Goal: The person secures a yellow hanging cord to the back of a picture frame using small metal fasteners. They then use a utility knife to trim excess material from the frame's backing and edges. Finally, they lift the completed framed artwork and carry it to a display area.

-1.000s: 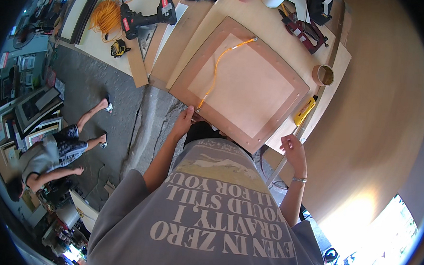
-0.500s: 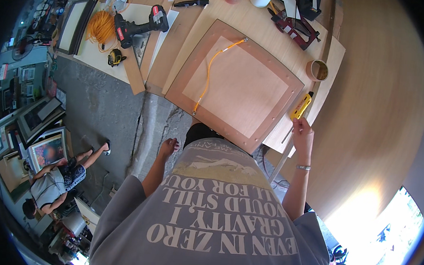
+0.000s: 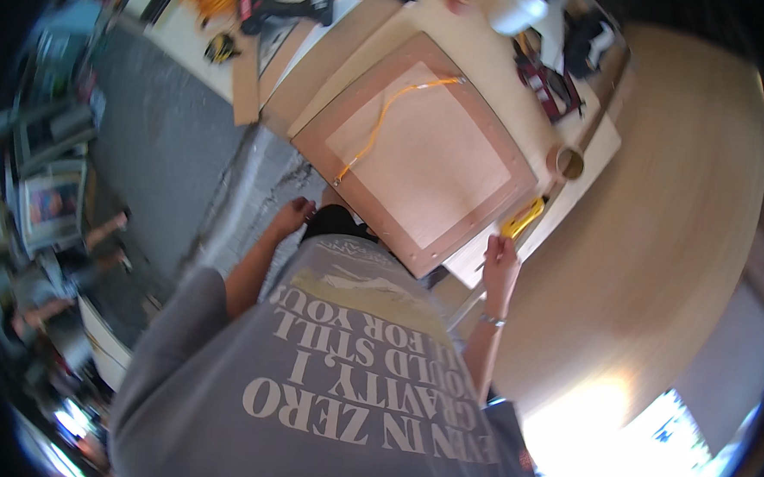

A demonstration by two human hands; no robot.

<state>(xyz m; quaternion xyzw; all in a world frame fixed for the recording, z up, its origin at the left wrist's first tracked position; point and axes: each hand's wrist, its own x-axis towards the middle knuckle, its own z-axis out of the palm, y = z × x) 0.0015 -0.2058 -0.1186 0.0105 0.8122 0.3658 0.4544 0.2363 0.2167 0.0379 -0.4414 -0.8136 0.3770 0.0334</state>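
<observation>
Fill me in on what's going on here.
A person is standing at a workbench with the back of a square wooden panel in front of them, an orange cord strung across it. Their right hand is at the near end of a yellow tool; blur hides whether it grips. Their left hand hangs off the panel, seemingly empty.

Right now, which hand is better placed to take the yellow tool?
Right, I'd say: the right hand has its fingers at the near end of the yellow tool, though contact is unclear. The left hand is off the other side of the brown panel.
</observation>
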